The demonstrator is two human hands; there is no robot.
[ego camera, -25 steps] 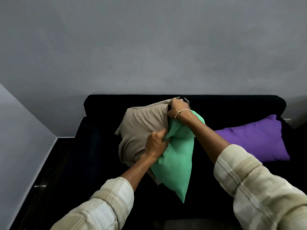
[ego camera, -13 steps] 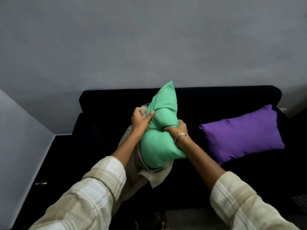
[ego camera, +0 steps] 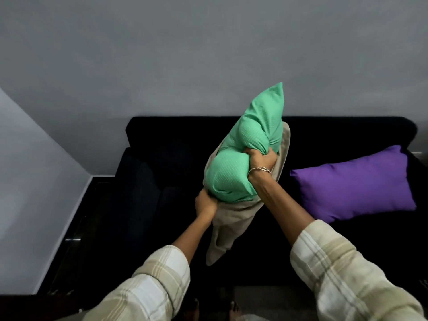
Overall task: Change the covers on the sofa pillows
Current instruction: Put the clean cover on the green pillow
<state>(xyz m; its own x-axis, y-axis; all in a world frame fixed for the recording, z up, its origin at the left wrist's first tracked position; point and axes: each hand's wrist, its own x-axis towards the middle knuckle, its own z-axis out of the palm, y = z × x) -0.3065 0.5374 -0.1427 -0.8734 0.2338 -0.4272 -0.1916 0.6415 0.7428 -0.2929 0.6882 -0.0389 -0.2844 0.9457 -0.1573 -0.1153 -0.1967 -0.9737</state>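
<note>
The right hand [ego camera: 261, 158], arm stretched forward, is fisted tight round the waist of the green pillow [ego camera: 228, 174], pinching it narrow. At its 7 o'clock the left hand [ego camera: 205, 203] clutches the mouth of the beige cover [ego camera: 222, 237], which hangs limp below. The pillow stands upright in the air above the black sofa [ego camera: 162, 144]. A purple pillow [ego camera: 354, 184] lies at 3 o'clock.

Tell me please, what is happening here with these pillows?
A person holds a green pillow over a black sofa. The right hand squeezes the pillow's middle; the left hand grips the beige cover at its lower end. Most of the pillow sticks out of the cover. A purple pillow lies on the sofa's right side.
</note>
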